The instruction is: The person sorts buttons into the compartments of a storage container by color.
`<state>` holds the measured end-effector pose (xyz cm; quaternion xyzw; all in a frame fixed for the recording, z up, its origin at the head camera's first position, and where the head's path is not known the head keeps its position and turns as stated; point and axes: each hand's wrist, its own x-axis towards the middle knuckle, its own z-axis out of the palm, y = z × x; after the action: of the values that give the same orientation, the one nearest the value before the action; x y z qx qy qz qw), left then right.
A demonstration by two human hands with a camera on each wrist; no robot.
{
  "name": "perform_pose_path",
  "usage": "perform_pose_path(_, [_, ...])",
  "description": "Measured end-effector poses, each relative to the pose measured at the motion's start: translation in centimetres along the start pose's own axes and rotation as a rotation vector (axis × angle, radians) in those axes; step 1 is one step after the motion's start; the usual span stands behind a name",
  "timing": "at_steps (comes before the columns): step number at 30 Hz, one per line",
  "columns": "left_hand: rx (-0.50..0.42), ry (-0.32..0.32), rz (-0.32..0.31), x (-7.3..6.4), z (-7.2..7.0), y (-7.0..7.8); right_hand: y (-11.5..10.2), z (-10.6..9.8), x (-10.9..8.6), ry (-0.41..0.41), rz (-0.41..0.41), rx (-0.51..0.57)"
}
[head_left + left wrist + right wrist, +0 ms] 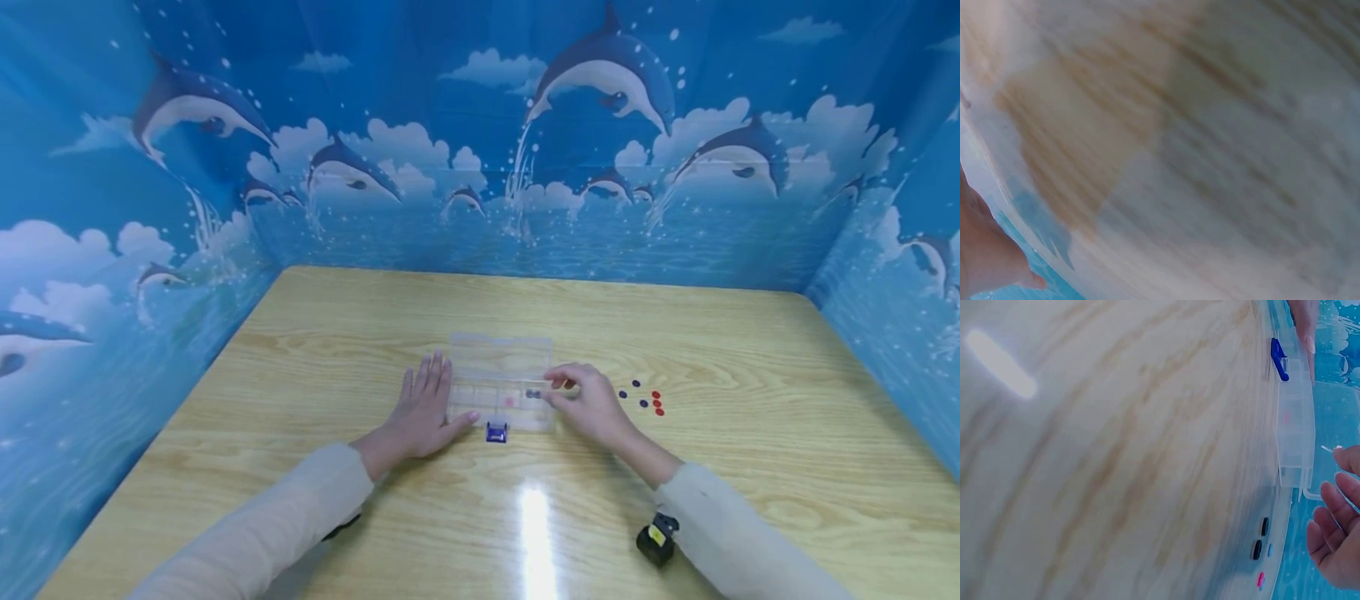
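Clear box (483, 397): middle of the counter (337, 333), lid (501, 357) flipped open on the far side
Left hand (426, 418): fingers out straight, at the box's left end
Right hand (594, 410): thumb and finger close together by the right end, can't tell if they've got anything
Inside: pink bit (509, 402), couple greyish pieces (533, 394) right of it
Blue latch (497, 433): front edge
Past the right hand: dark blue discs (643, 403), red discs (657, 403)

Blue bkdrp (450, 242) w/ dolphins (600, 71) & clouds (412, 150) behind wood-grain tbl (750, 375) w/ glare (536, 542).
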<state>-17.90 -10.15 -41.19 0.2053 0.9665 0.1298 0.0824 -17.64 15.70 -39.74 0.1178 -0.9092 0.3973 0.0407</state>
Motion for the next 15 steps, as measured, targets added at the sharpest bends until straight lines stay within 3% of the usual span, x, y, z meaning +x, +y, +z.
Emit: perform_pose_path(15, [0.008, 0.014, 0.013, 0.0, 0.3, -0.3, 1.9, -1.4, -0.9, 0.009, -0.004, -0.028])
